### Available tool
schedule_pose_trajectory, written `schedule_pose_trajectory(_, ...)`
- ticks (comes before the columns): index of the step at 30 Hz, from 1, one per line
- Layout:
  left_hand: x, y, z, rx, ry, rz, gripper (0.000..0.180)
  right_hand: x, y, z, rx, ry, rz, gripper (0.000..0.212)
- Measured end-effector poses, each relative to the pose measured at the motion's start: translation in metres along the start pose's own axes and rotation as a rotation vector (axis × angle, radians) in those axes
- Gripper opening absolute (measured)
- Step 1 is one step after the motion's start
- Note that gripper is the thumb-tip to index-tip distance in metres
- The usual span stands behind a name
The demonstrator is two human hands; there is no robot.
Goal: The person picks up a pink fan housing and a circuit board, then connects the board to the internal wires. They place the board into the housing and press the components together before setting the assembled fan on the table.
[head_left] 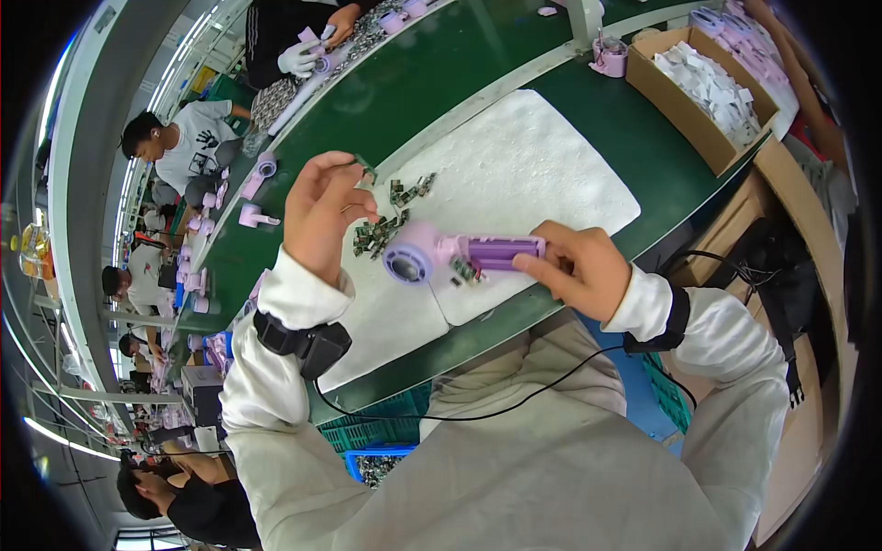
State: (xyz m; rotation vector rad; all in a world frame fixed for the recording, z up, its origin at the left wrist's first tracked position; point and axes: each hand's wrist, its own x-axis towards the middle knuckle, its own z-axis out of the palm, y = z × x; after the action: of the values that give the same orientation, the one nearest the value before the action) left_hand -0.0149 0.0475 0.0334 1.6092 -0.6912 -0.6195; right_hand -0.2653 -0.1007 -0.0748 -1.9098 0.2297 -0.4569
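My right hand (583, 268) is closed round the handle end of a lilac hair-dryer-shaped housing (418, 248). Its round vented head points left, and a darker purple part lies along the open handle. A small green circuit board (462, 269) with thin wires shows at the near side of the handle. To the left, my left hand (323, 207) is raised with bent fingers, pinching what looks like another small circuit board (367, 172). Beneath and beside it, several green circuit boards (378, 236) lie in loose piles on a white foam mat (524, 151).
A cardboard box (675, 106) of white pieces stands at the far right, with a lilac part (608, 57) beside it. More lilac housings (257, 216) lie on the green bench to the left. Co-workers sit along the left; one gloved hand (299, 59) shows at the top. A cable (478, 418) joins my wristbands.
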Motion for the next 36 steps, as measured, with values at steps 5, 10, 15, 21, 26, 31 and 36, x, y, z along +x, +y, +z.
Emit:
schedule_pose_trajectory(5, -0.037, -0.027, -0.013, -0.071, 0.03, 0.122, 0.028, 0.009, -0.006, -0.008, 0.169, 0.126, 0.336, 0.032)
schedule_pose_trajectory(10, -0.064, -0.06, 0.001, -0.03, -0.151, 0.094, 0.025, 0.011, -0.007, -0.016, 0.199, -0.023, 0.489, 0.034)
schedule_pose_trajectory(15, -0.056, -0.086, 0.016, 0.064, -0.278, 0.22, 0.023, 0.001, -0.017, -0.009, -0.307, -0.288, 0.212, 0.029)
schedule_pose_trajectory(21, -0.043, -0.095, 0.011, 0.563, -0.152, 0.395, 0.029, 0.023, -0.047, 0.012, -0.534, 0.118, -0.088, 0.025)
schedule_pose_trajectory(26, -0.047, -0.092, 0.009, 0.685, -0.179, 0.633, 0.037, 0.044, -0.032, 0.025, -0.7, -0.026, -0.26, 0.028)
schedule_pose_trajectory(31, -0.055, -0.091, 0.025, 0.494, -0.293, 0.638, 0.027, 0.037, -0.019, 0.011, -0.265, -0.038, -0.188, 0.025)
schedule_pose_trajectory(36, -0.042, -0.092, 0.039, 0.596, -0.339, 0.741, 0.031, 0.011, 0.002, 0.015, 0.159, 0.085, 0.047, 0.023)
